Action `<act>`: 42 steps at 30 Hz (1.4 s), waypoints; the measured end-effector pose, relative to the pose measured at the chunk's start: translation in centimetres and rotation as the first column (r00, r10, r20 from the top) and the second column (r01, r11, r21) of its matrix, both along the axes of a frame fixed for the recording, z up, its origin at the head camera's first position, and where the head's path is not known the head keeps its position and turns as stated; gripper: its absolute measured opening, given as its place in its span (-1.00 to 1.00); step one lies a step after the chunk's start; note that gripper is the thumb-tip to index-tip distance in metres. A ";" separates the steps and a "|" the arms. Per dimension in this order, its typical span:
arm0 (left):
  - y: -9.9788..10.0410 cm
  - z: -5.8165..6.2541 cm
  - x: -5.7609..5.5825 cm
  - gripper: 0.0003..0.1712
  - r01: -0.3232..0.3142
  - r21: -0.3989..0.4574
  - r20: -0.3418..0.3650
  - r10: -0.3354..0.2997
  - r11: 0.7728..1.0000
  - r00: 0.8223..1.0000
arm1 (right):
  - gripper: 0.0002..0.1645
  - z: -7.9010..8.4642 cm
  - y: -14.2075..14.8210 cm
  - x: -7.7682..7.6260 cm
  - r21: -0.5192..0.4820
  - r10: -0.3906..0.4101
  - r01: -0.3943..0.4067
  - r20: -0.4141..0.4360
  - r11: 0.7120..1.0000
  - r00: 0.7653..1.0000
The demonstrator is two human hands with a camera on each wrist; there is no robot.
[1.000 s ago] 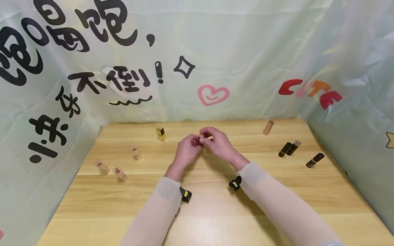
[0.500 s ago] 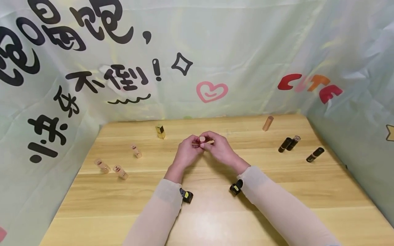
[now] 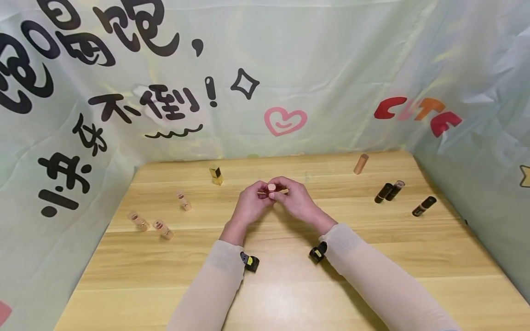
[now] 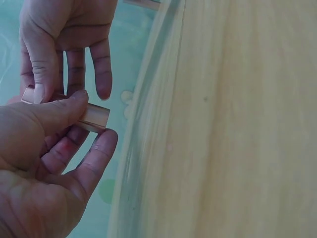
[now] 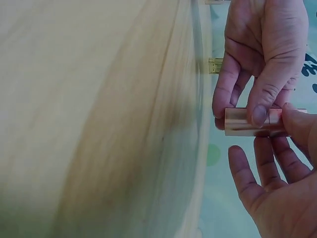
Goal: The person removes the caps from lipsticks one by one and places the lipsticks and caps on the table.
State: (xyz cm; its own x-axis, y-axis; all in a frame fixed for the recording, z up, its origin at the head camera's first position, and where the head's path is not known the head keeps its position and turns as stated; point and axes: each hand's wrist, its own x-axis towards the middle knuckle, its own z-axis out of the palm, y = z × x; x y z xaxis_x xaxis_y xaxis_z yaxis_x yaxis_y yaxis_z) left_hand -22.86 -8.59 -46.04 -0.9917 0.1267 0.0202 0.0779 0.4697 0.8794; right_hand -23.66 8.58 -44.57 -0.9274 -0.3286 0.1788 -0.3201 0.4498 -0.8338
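Note:
Both hands meet over the far middle of the table, holding one shiny rose-gold lipstick tube (image 3: pixel 271 187) between them. My left hand (image 3: pixel 250 202) pinches it with thumb and fingers. From the other side, my right hand (image 3: pixel 297 198) pinches the same tube with its thumb against the fingers. In the left wrist view the tube (image 4: pixel 95 118) sticks out past the left thumb, one flat end bare. The right wrist view shows its smooth metallic side (image 5: pixel 238 122) and a seam near the middle. Fingers cover part of it.
Left on the table (image 3: pixel 273 294) stand several pinkish lipsticks (image 3: pixel 163 229), with a gold square one (image 3: pixel 216 176) farther back. To the right are a copper tube (image 3: pixel 361 164) and black tubes (image 3: pixel 424 206). A printed cloth (image 3: pixel 331 69) hangs behind.
The tube has been turned between the fingers, so its pale flat end now faces up toward the head view. The hands stay in nearly the same place; the head view has shifted slightly.

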 end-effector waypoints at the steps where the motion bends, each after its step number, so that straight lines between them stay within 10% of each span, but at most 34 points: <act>1: 0.0 0.0 0.0 -0.73 0.002 0.003 0.001 -0.002 1.000 1.000 | -0.76 0.0 0.0 0.0 -0.001 0.000 0.000 0.000 1.000 1.000; 31: -0.5 0.1 -0.1 -0.63 0.037 -0.051 -0.005 -0.037 0.998 0.999 | -0.71 0.1 0.4 0.4 -0.099 -0.002 -0.002 -0.038 0.995 0.999; 37: -1.4 0.5 -0.7 -0.69 -0.071 -0.048 0.023 0.072 0.996 0.997 | -0.71 1.4 0.5 -0.1 -0.220 -0.092 0.076 -0.064 0.973 0.994; 42: -2.4 1.0 -1.8 -0.74 -0.187 -0.027 0.024 0.188 0.982 0.982 | -0.72 1.4 0.1 -1.6 -0.084 -0.133 0.129 -0.041 0.988 0.990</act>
State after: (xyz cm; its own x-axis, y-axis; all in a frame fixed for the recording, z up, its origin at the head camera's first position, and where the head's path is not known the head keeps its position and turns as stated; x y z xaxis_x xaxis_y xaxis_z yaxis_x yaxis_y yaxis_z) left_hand -24.63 -10.96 -45.06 -0.9981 -0.0614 -0.0075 -0.0370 0.4950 0.8681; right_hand -25.27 8.71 -43.16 -0.9515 -0.1873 0.2439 -0.3022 0.4218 -0.8549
